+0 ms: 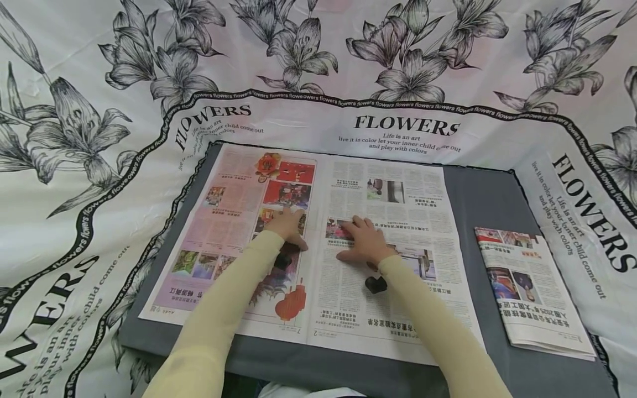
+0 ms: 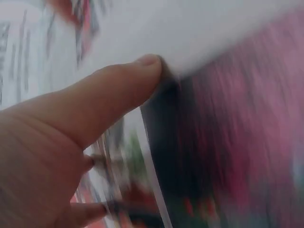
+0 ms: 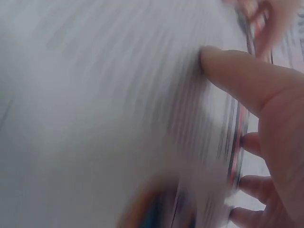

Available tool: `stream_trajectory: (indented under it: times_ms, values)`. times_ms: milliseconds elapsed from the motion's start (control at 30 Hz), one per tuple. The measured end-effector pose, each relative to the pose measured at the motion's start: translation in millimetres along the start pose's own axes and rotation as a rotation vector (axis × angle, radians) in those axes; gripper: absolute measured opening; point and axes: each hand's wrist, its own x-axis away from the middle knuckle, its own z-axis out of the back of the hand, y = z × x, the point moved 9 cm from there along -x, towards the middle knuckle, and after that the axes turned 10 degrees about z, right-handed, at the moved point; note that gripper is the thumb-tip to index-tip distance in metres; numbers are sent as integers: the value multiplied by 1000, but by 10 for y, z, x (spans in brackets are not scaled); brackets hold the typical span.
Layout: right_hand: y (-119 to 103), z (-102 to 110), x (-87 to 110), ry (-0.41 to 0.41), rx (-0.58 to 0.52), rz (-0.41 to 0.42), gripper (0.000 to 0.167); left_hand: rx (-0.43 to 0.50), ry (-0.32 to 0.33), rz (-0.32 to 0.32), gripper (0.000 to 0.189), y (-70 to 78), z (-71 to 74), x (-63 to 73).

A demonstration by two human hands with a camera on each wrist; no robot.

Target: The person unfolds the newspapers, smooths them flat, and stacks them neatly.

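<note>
A newspaper (image 1: 338, 298) lies spread out on the grey table, its colourful page on the left and a mostly printed text page on the right. My left hand (image 1: 287, 225) rests on the colour page near the centre fold, fingers spread over the photos. On the text page, my right hand (image 1: 367, 243) lies with its fingers extended beside a small photo. The left wrist view shows the left thumb (image 2: 123, 80) straight against the paper, with blur around it. In the right wrist view the right thumb (image 3: 232, 71) is also straight on the printed sheet.
A folded newspaper (image 1: 537, 293) lies at the right side of the grey table (image 1: 487, 204). White cloth (image 1: 298, 119) with black flower prints and lettering rises behind and along both sides. The table's front edge runs below the forearms.
</note>
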Motion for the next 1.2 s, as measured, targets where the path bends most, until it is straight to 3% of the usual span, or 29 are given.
stream_trajectory:
  times_ms: [133, 233, 367, 500, 567, 667, 867, 1200]
  values:
    - [396, 102, 282, 12, -11, -53, 94, 1, 45, -6, 105, -398, 139, -48]
    - [697, 212, 525, 28, -20, -95, 94, 37, 78, 7, 104, -779, 259, -20]
    - [1036, 337, 835, 42, -53, -152, 93, 117, 98, 62, 109, -1387, 327, -56]
    - [1308, 393, 1072, 43, -81, -196, 95, 149, 100, 137, 109, -1826, 373, -31]
    - [1420, 405, 1159, 40, -75, -212, 96, 190, 79, 187, 106, -1899, 425, 104]
    - [1548, 413, 1256, 36, -65, -231, 98, 236, 68, 217, 102, -1971, 441, 168]
    - [1652, 422, 1316, 35, -67, -245, 100, 260, 57, 237, 97, -1960, 456, 198]
    - [1633, 428, 1330, 32, -58, -253, 102, 252, 42, 241, 101, -1975, 407, 173]
